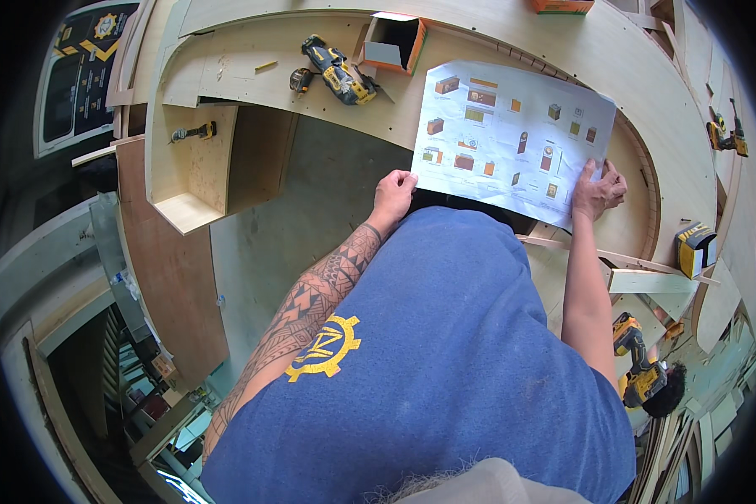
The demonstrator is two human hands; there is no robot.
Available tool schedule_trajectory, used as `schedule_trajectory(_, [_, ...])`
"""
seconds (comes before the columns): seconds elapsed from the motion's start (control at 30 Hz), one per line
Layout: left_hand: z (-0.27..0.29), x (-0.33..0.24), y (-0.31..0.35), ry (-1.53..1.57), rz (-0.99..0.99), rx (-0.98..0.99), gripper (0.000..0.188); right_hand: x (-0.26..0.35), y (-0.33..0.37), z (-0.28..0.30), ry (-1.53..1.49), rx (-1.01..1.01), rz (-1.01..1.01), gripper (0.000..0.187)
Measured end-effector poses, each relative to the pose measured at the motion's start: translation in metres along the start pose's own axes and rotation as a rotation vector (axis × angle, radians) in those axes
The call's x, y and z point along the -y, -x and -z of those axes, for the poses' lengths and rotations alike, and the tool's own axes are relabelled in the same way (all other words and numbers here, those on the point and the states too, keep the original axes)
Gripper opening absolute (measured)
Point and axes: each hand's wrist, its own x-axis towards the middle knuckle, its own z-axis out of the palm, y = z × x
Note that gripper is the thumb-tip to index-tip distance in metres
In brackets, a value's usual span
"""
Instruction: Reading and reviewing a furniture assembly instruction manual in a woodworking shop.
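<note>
My left hand (395, 193) pinches the paper sheet (489, 109) at its lower left corner, and my right hand (598, 191) grips its right edge. The sheet is above the near edge of the wooden bench (235, 67). I think I am reading it; the next move calls for holding it flat. Left of it lies a yellow power tool (344, 80); farther from that edge, an open box (384, 55).

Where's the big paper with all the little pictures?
In the head view, the paper is above and right of centre, held between the left hand and right hand, near the open box.
</note>
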Motion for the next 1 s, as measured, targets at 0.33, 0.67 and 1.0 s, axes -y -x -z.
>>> schedule_trajectory(0.33, [0.0, -0.003, 0.002, 0.011, 0.005, 0.006, 0.027, 0.0, 0.0, 0.0, 0.012, -0.01, 0.003, 0.047])
schedule_trajectory(0.67, [0.001, -0.015, 0.008, 0.037, 0.043, 0.006, 0.024, 0.0, 0.001, -0.001, 0.008, -0.002, -0.005, 0.048])
schedule_trajectory(1.0, [0.001, -0.008, 0.005, 0.038, 0.027, 0.001, 0.026, 0.001, 0.001, 0.001, 0.007, 0.001, -0.008, 0.047])
